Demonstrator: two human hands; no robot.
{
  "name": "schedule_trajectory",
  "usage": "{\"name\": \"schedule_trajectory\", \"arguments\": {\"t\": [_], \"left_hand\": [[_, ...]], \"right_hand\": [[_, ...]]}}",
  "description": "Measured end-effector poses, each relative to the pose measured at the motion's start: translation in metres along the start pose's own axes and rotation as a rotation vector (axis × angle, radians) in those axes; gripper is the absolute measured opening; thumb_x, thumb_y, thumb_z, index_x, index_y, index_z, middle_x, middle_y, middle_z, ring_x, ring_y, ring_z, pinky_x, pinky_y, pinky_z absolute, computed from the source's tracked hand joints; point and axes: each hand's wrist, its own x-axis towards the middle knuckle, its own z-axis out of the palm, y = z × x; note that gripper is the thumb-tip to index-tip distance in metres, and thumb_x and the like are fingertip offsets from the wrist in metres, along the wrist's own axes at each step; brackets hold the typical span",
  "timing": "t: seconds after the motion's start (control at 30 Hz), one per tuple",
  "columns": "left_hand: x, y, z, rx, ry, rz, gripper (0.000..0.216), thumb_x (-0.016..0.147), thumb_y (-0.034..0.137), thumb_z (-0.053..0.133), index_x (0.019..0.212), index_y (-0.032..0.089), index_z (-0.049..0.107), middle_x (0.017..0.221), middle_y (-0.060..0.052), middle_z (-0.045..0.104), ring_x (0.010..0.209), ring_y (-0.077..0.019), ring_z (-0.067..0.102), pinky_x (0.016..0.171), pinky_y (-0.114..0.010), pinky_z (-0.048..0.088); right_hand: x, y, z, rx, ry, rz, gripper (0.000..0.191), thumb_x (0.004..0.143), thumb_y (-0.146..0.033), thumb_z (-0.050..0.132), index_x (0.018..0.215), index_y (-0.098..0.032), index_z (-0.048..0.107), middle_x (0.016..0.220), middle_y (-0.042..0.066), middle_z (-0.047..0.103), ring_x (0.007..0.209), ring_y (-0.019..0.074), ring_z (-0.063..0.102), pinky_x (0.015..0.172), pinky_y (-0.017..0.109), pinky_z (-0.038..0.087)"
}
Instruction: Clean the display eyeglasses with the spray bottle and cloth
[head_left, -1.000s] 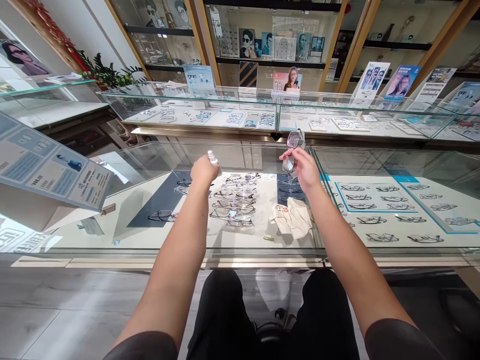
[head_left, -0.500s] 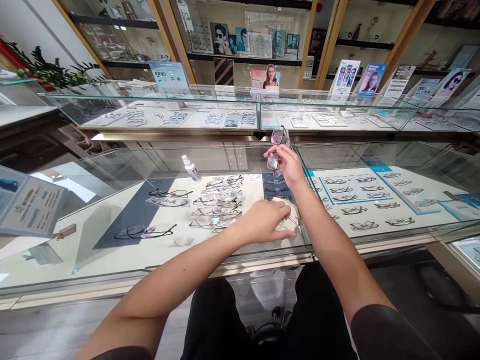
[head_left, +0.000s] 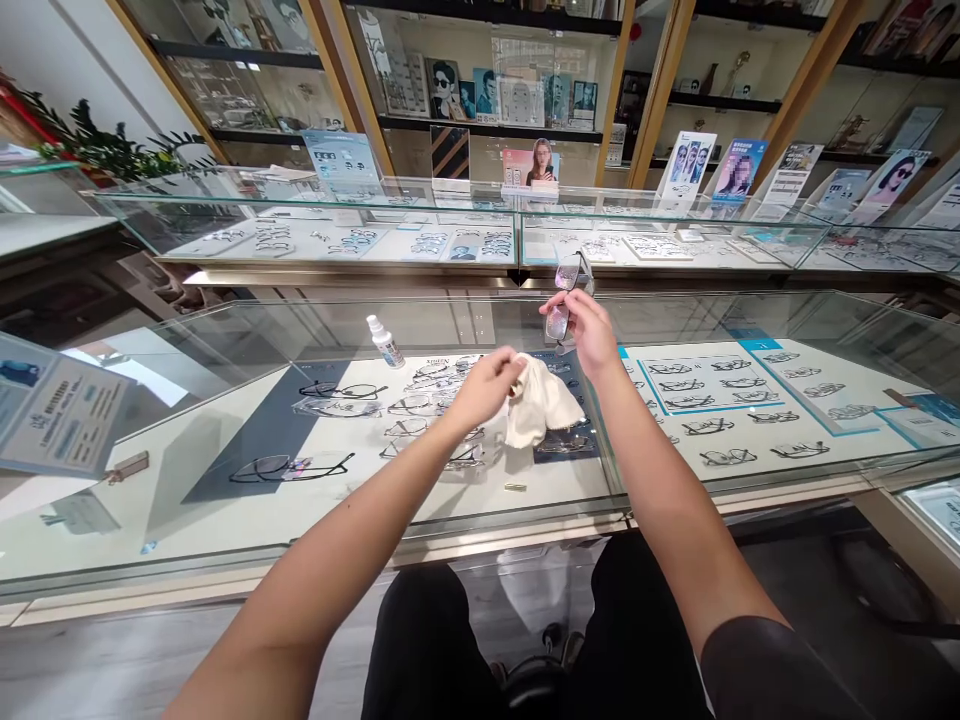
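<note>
My right hand [head_left: 594,328] is raised above the glass counter, its fingers closed on a pair of eyeglasses [head_left: 557,322] by the middle of the frame. The glasses are turned on end, one lens above the fingers and one below. To the left and lower, my left hand [head_left: 489,385] pinches a cream cleaning cloth [head_left: 538,402] by one edge. The cloth hangs loose over the counter top and hides part of the frames displayed below. A small white spray bottle [head_left: 385,342] stands upright on the glass, beyond my left hand.
Under the glass counter [head_left: 450,515] lie rows of eyeglasses [head_left: 341,390], with more on white trays [head_left: 720,385] at the right. A sign card [head_left: 60,405] stands at the left. Behind runs a second glass showcase [head_left: 360,245] with upright advertising cards [head_left: 686,170].
My left hand has picked the cloth up from the glass and moved left and up with it. My right hand, still holding the eyeglasses, has shifted slightly right.
</note>
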Motion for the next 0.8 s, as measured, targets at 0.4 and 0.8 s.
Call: {"name": "schedule_trajectory", "arguments": {"t": [0.4,0.8], "left_hand": [[0.018,0.003,-0.017,-0.594,0.154,0.002,0.05,0.085,0.056,0.092,0.088,0.021,0.056,0.086,0.001,0.063,0.08,-0.0123,0.058,0.078,-0.023,0.051],[0.013,0.005,-0.015,-0.534,0.036,0.011,0.056,0.082,0.07,0.089,0.094,0.019,0.067,0.087,0.0,0.066,0.081,-0.0141,0.059,0.079,-0.026,0.052]], "right_hand": [[-0.013,0.004,0.021,-0.007,-0.15,0.02,0.027,0.094,-0.051,0.072,0.086,-0.025,0.078,0.095,0.002,0.076,0.094,0.0208,0.066,0.082,0.032,0.047],[-0.018,0.011,0.032,-0.041,-0.115,0.049,0.039,0.089,-0.064,0.076,0.087,-0.025,0.078,0.098,0.001,0.07,0.086,0.0187,0.057,0.083,0.032,0.049]]}}
